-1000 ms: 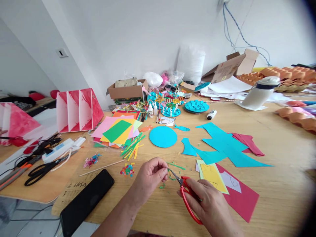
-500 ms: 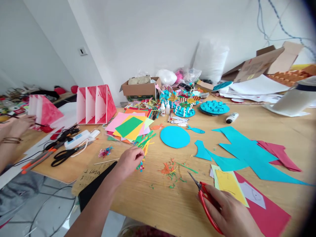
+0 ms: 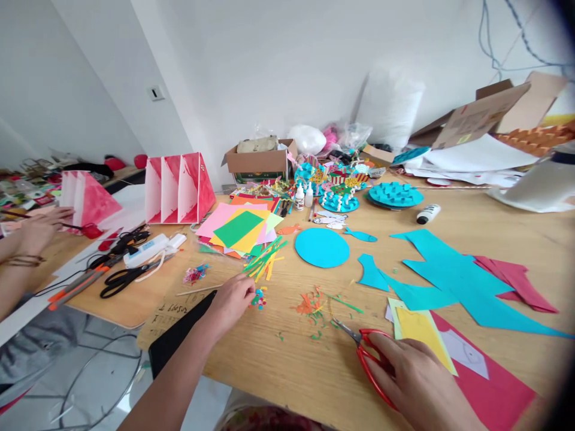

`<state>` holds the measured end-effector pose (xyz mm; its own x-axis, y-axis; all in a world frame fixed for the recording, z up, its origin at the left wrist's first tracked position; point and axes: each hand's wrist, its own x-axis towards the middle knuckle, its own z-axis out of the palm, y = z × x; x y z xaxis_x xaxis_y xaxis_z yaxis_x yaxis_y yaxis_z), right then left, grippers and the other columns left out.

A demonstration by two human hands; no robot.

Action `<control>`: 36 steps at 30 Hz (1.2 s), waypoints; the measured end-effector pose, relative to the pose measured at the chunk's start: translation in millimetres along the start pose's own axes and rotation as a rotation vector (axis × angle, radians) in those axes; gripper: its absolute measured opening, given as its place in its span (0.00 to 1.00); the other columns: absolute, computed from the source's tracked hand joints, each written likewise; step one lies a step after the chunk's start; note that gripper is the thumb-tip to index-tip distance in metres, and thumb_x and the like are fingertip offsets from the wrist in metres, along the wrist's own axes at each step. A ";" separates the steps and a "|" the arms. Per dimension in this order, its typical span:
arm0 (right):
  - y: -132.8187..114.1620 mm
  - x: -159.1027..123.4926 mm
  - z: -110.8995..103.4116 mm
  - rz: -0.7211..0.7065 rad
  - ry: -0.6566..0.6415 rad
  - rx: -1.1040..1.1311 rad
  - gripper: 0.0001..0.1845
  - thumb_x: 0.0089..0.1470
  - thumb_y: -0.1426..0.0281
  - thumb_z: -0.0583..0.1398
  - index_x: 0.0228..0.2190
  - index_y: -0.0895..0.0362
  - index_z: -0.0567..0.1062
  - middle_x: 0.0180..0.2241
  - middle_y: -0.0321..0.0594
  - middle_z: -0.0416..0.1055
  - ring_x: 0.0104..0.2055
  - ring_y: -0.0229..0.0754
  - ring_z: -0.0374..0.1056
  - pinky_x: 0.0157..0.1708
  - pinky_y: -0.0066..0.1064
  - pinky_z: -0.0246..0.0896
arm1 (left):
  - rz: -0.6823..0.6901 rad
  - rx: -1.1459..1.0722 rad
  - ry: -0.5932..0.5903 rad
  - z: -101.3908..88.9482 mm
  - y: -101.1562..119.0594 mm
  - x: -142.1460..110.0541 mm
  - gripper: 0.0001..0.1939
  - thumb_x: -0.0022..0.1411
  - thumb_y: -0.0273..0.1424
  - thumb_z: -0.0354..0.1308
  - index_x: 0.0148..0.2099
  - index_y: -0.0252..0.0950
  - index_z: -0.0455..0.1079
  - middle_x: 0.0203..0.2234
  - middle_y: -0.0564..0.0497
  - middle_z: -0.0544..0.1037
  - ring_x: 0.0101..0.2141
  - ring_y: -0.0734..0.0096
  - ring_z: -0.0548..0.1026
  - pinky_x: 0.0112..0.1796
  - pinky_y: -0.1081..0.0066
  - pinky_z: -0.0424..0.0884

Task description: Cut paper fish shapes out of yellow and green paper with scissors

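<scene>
My right hand (image 3: 413,371) grips the red-handled scissors (image 3: 375,365), their blades pointing left towards orange and green paper scraps (image 3: 312,308). My left hand (image 3: 233,299) is over the table with its fingers curled together; anything inside them is hidden. Right beside its fingertips lie small coloured paper dots (image 3: 259,297). Green and yellow paper strips (image 3: 267,260) are just beyond that hand. A blue paper circle (image 3: 322,247) lies flat further back. By my right hand, a yellow sheet (image 3: 420,331) and a pale purple piece with a drawn outline (image 3: 465,353) rest on red paper (image 3: 503,383).
Blue paper offcuts (image 3: 453,275) spread over the right side. Coloured sheets (image 3: 238,228), glue bottles (image 3: 299,197) and blue decorated discs (image 3: 395,194) stand further back. Black scissors (image 3: 119,281) and a power strip (image 3: 146,250) lie left, near another person's hand (image 3: 42,230).
My left hand has lowered slightly away from the paper strips, towards the table near the dots. The scissors have shifted a little left, their tips closer to the scraps.
</scene>
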<state>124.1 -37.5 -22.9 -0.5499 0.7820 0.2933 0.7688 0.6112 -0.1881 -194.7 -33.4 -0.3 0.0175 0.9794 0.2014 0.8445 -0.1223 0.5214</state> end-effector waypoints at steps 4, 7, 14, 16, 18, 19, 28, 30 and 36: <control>-4.6 4.0 -3.6 -0.004 0.014 -0.020 0.14 0.55 0.67 0.50 0.21 0.54 0.69 0.17 0.36 0.72 0.18 0.42 0.69 0.23 0.32 0.58 | 0.068 0.004 0.073 2.4 25.1 -2.6 0.09 0.54 0.21 0.50 0.28 0.38 0.69 0.25 0.52 0.70 0.30 0.67 0.69 0.32 0.70 0.65; -7.3 7.0 -5.7 0.000 0.017 -0.008 0.14 0.55 0.68 0.50 0.22 0.54 0.69 0.18 0.36 0.73 0.19 0.42 0.69 0.27 0.34 0.58 | 0.274 0.040 0.032 16.0 55.2 -12.9 0.22 0.56 0.16 0.42 0.46 0.41 0.68 0.38 0.48 0.70 0.40 0.67 0.69 0.43 0.66 0.67; -10.2 9.1 -12.5 0.020 0.020 -0.059 0.10 0.52 0.71 0.52 0.24 0.56 0.72 0.22 0.39 0.76 0.23 0.46 0.72 0.31 0.37 0.57 | 0.626 0.215 -0.107 53.2 90.5 -19.6 0.20 0.61 0.23 0.47 0.54 0.44 0.62 0.53 0.45 0.61 0.56 0.60 0.56 0.51 0.59 0.61; -6.9 5.6 -15.2 0.016 0.009 -0.075 0.10 0.52 0.71 0.52 0.24 0.56 0.72 0.22 0.39 0.76 0.23 0.45 0.72 0.31 0.37 0.57 | 0.616 0.239 -0.095 54.2 88.8 -14.5 0.19 0.61 0.23 0.46 0.52 0.44 0.64 0.52 0.45 0.63 0.55 0.60 0.57 0.51 0.58 0.61; -1.7 0.9 -18.7 0.025 0.016 -0.076 0.10 0.52 0.70 0.52 0.24 0.55 0.72 0.21 0.39 0.76 0.23 0.45 0.71 0.30 0.36 0.57 | 0.573 0.247 -0.080 52.0 85.6 -10.0 0.18 0.61 0.22 0.46 0.50 0.42 0.66 0.51 0.45 0.64 0.55 0.60 0.58 0.51 0.58 0.62; 1.5 -1.6 -20.7 0.042 0.030 -0.077 0.10 0.52 0.69 0.52 0.24 0.55 0.72 0.21 0.39 0.76 0.23 0.45 0.71 0.30 0.36 0.58 | 0.548 0.243 -0.072 50.3 83.9 -8.5 0.17 0.61 0.22 0.46 0.49 0.41 0.67 0.51 0.45 0.65 0.54 0.61 0.59 0.51 0.58 0.62; 31.1 -25.6 -24.0 0.595 0.235 0.286 0.14 0.49 0.58 0.55 0.29 0.55 0.73 0.18 0.35 0.71 0.17 0.39 0.64 0.15 0.26 0.57 | 0.413 0.098 -0.198 45.3 89.9 -10.4 0.08 0.59 0.23 0.50 0.29 0.35 0.67 0.28 0.51 0.71 0.33 0.70 0.68 0.35 0.71 0.66; 32.1 -32.1 -19.6 0.703 0.321 0.349 0.15 0.47 0.57 0.57 0.31 0.56 0.73 0.20 0.35 0.71 0.19 0.39 0.65 0.17 0.26 0.59 | 0.428 0.068 -0.266 49.6 99.3 -10.5 0.08 0.59 0.23 0.50 0.30 0.36 0.67 0.28 0.52 0.71 0.32 0.71 0.69 0.34 0.73 0.65; 22.8 -47.1 -7.7 0.798 0.478 0.576 0.12 0.45 0.61 0.59 0.30 0.55 0.71 0.26 0.38 0.73 0.28 0.43 0.69 0.26 0.28 0.64 | 0.613 0.171 -0.499 72.2 139.1 -8.7 0.05 0.58 0.25 0.52 0.37 0.36 0.67 0.32 0.50 0.72 0.34 0.68 0.71 0.36 0.71 0.67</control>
<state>170.0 -61.3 -33.8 0.3179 0.9262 0.2027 0.5115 0.0125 -0.8592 -38.7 -47.3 10.6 0.7064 0.7078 -0.0043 0.6769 -0.6737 0.2965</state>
